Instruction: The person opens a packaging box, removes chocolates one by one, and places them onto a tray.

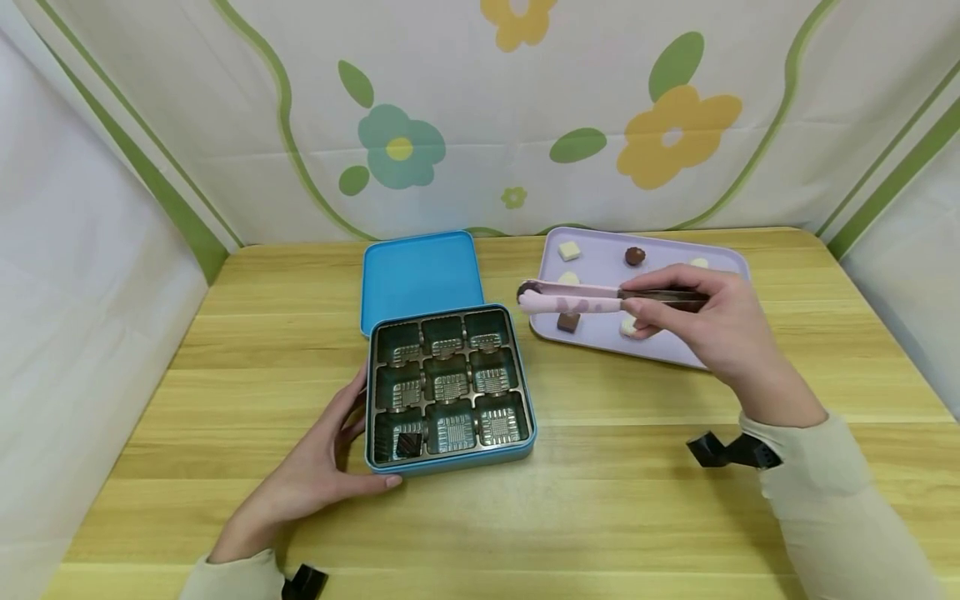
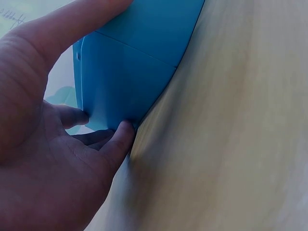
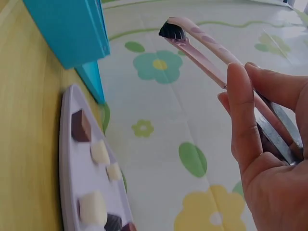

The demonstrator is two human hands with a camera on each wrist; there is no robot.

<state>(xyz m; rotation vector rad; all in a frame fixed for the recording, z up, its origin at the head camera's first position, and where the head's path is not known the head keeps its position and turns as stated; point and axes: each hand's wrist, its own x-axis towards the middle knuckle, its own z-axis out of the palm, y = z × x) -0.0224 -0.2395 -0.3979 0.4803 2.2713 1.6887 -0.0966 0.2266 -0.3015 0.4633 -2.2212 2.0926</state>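
In the head view my left hand holds the near left corner of a blue square tin, thumb along its front wall and fingers at its left side. Inside the tin sits a brown plastic insert with several compartments. One dark chocolate lies in the near left compartment. My right hand grips pink-tipped metal tongs over the left part of a lilac tray. Between the tong tips is a dark ridged chocolate, held up above the table.
Several white and brown chocolates lie on the tray, among them a white square and a round brown one. Behind the tin lies a blue lid. A flowered cloth hangs along the table's back edge.
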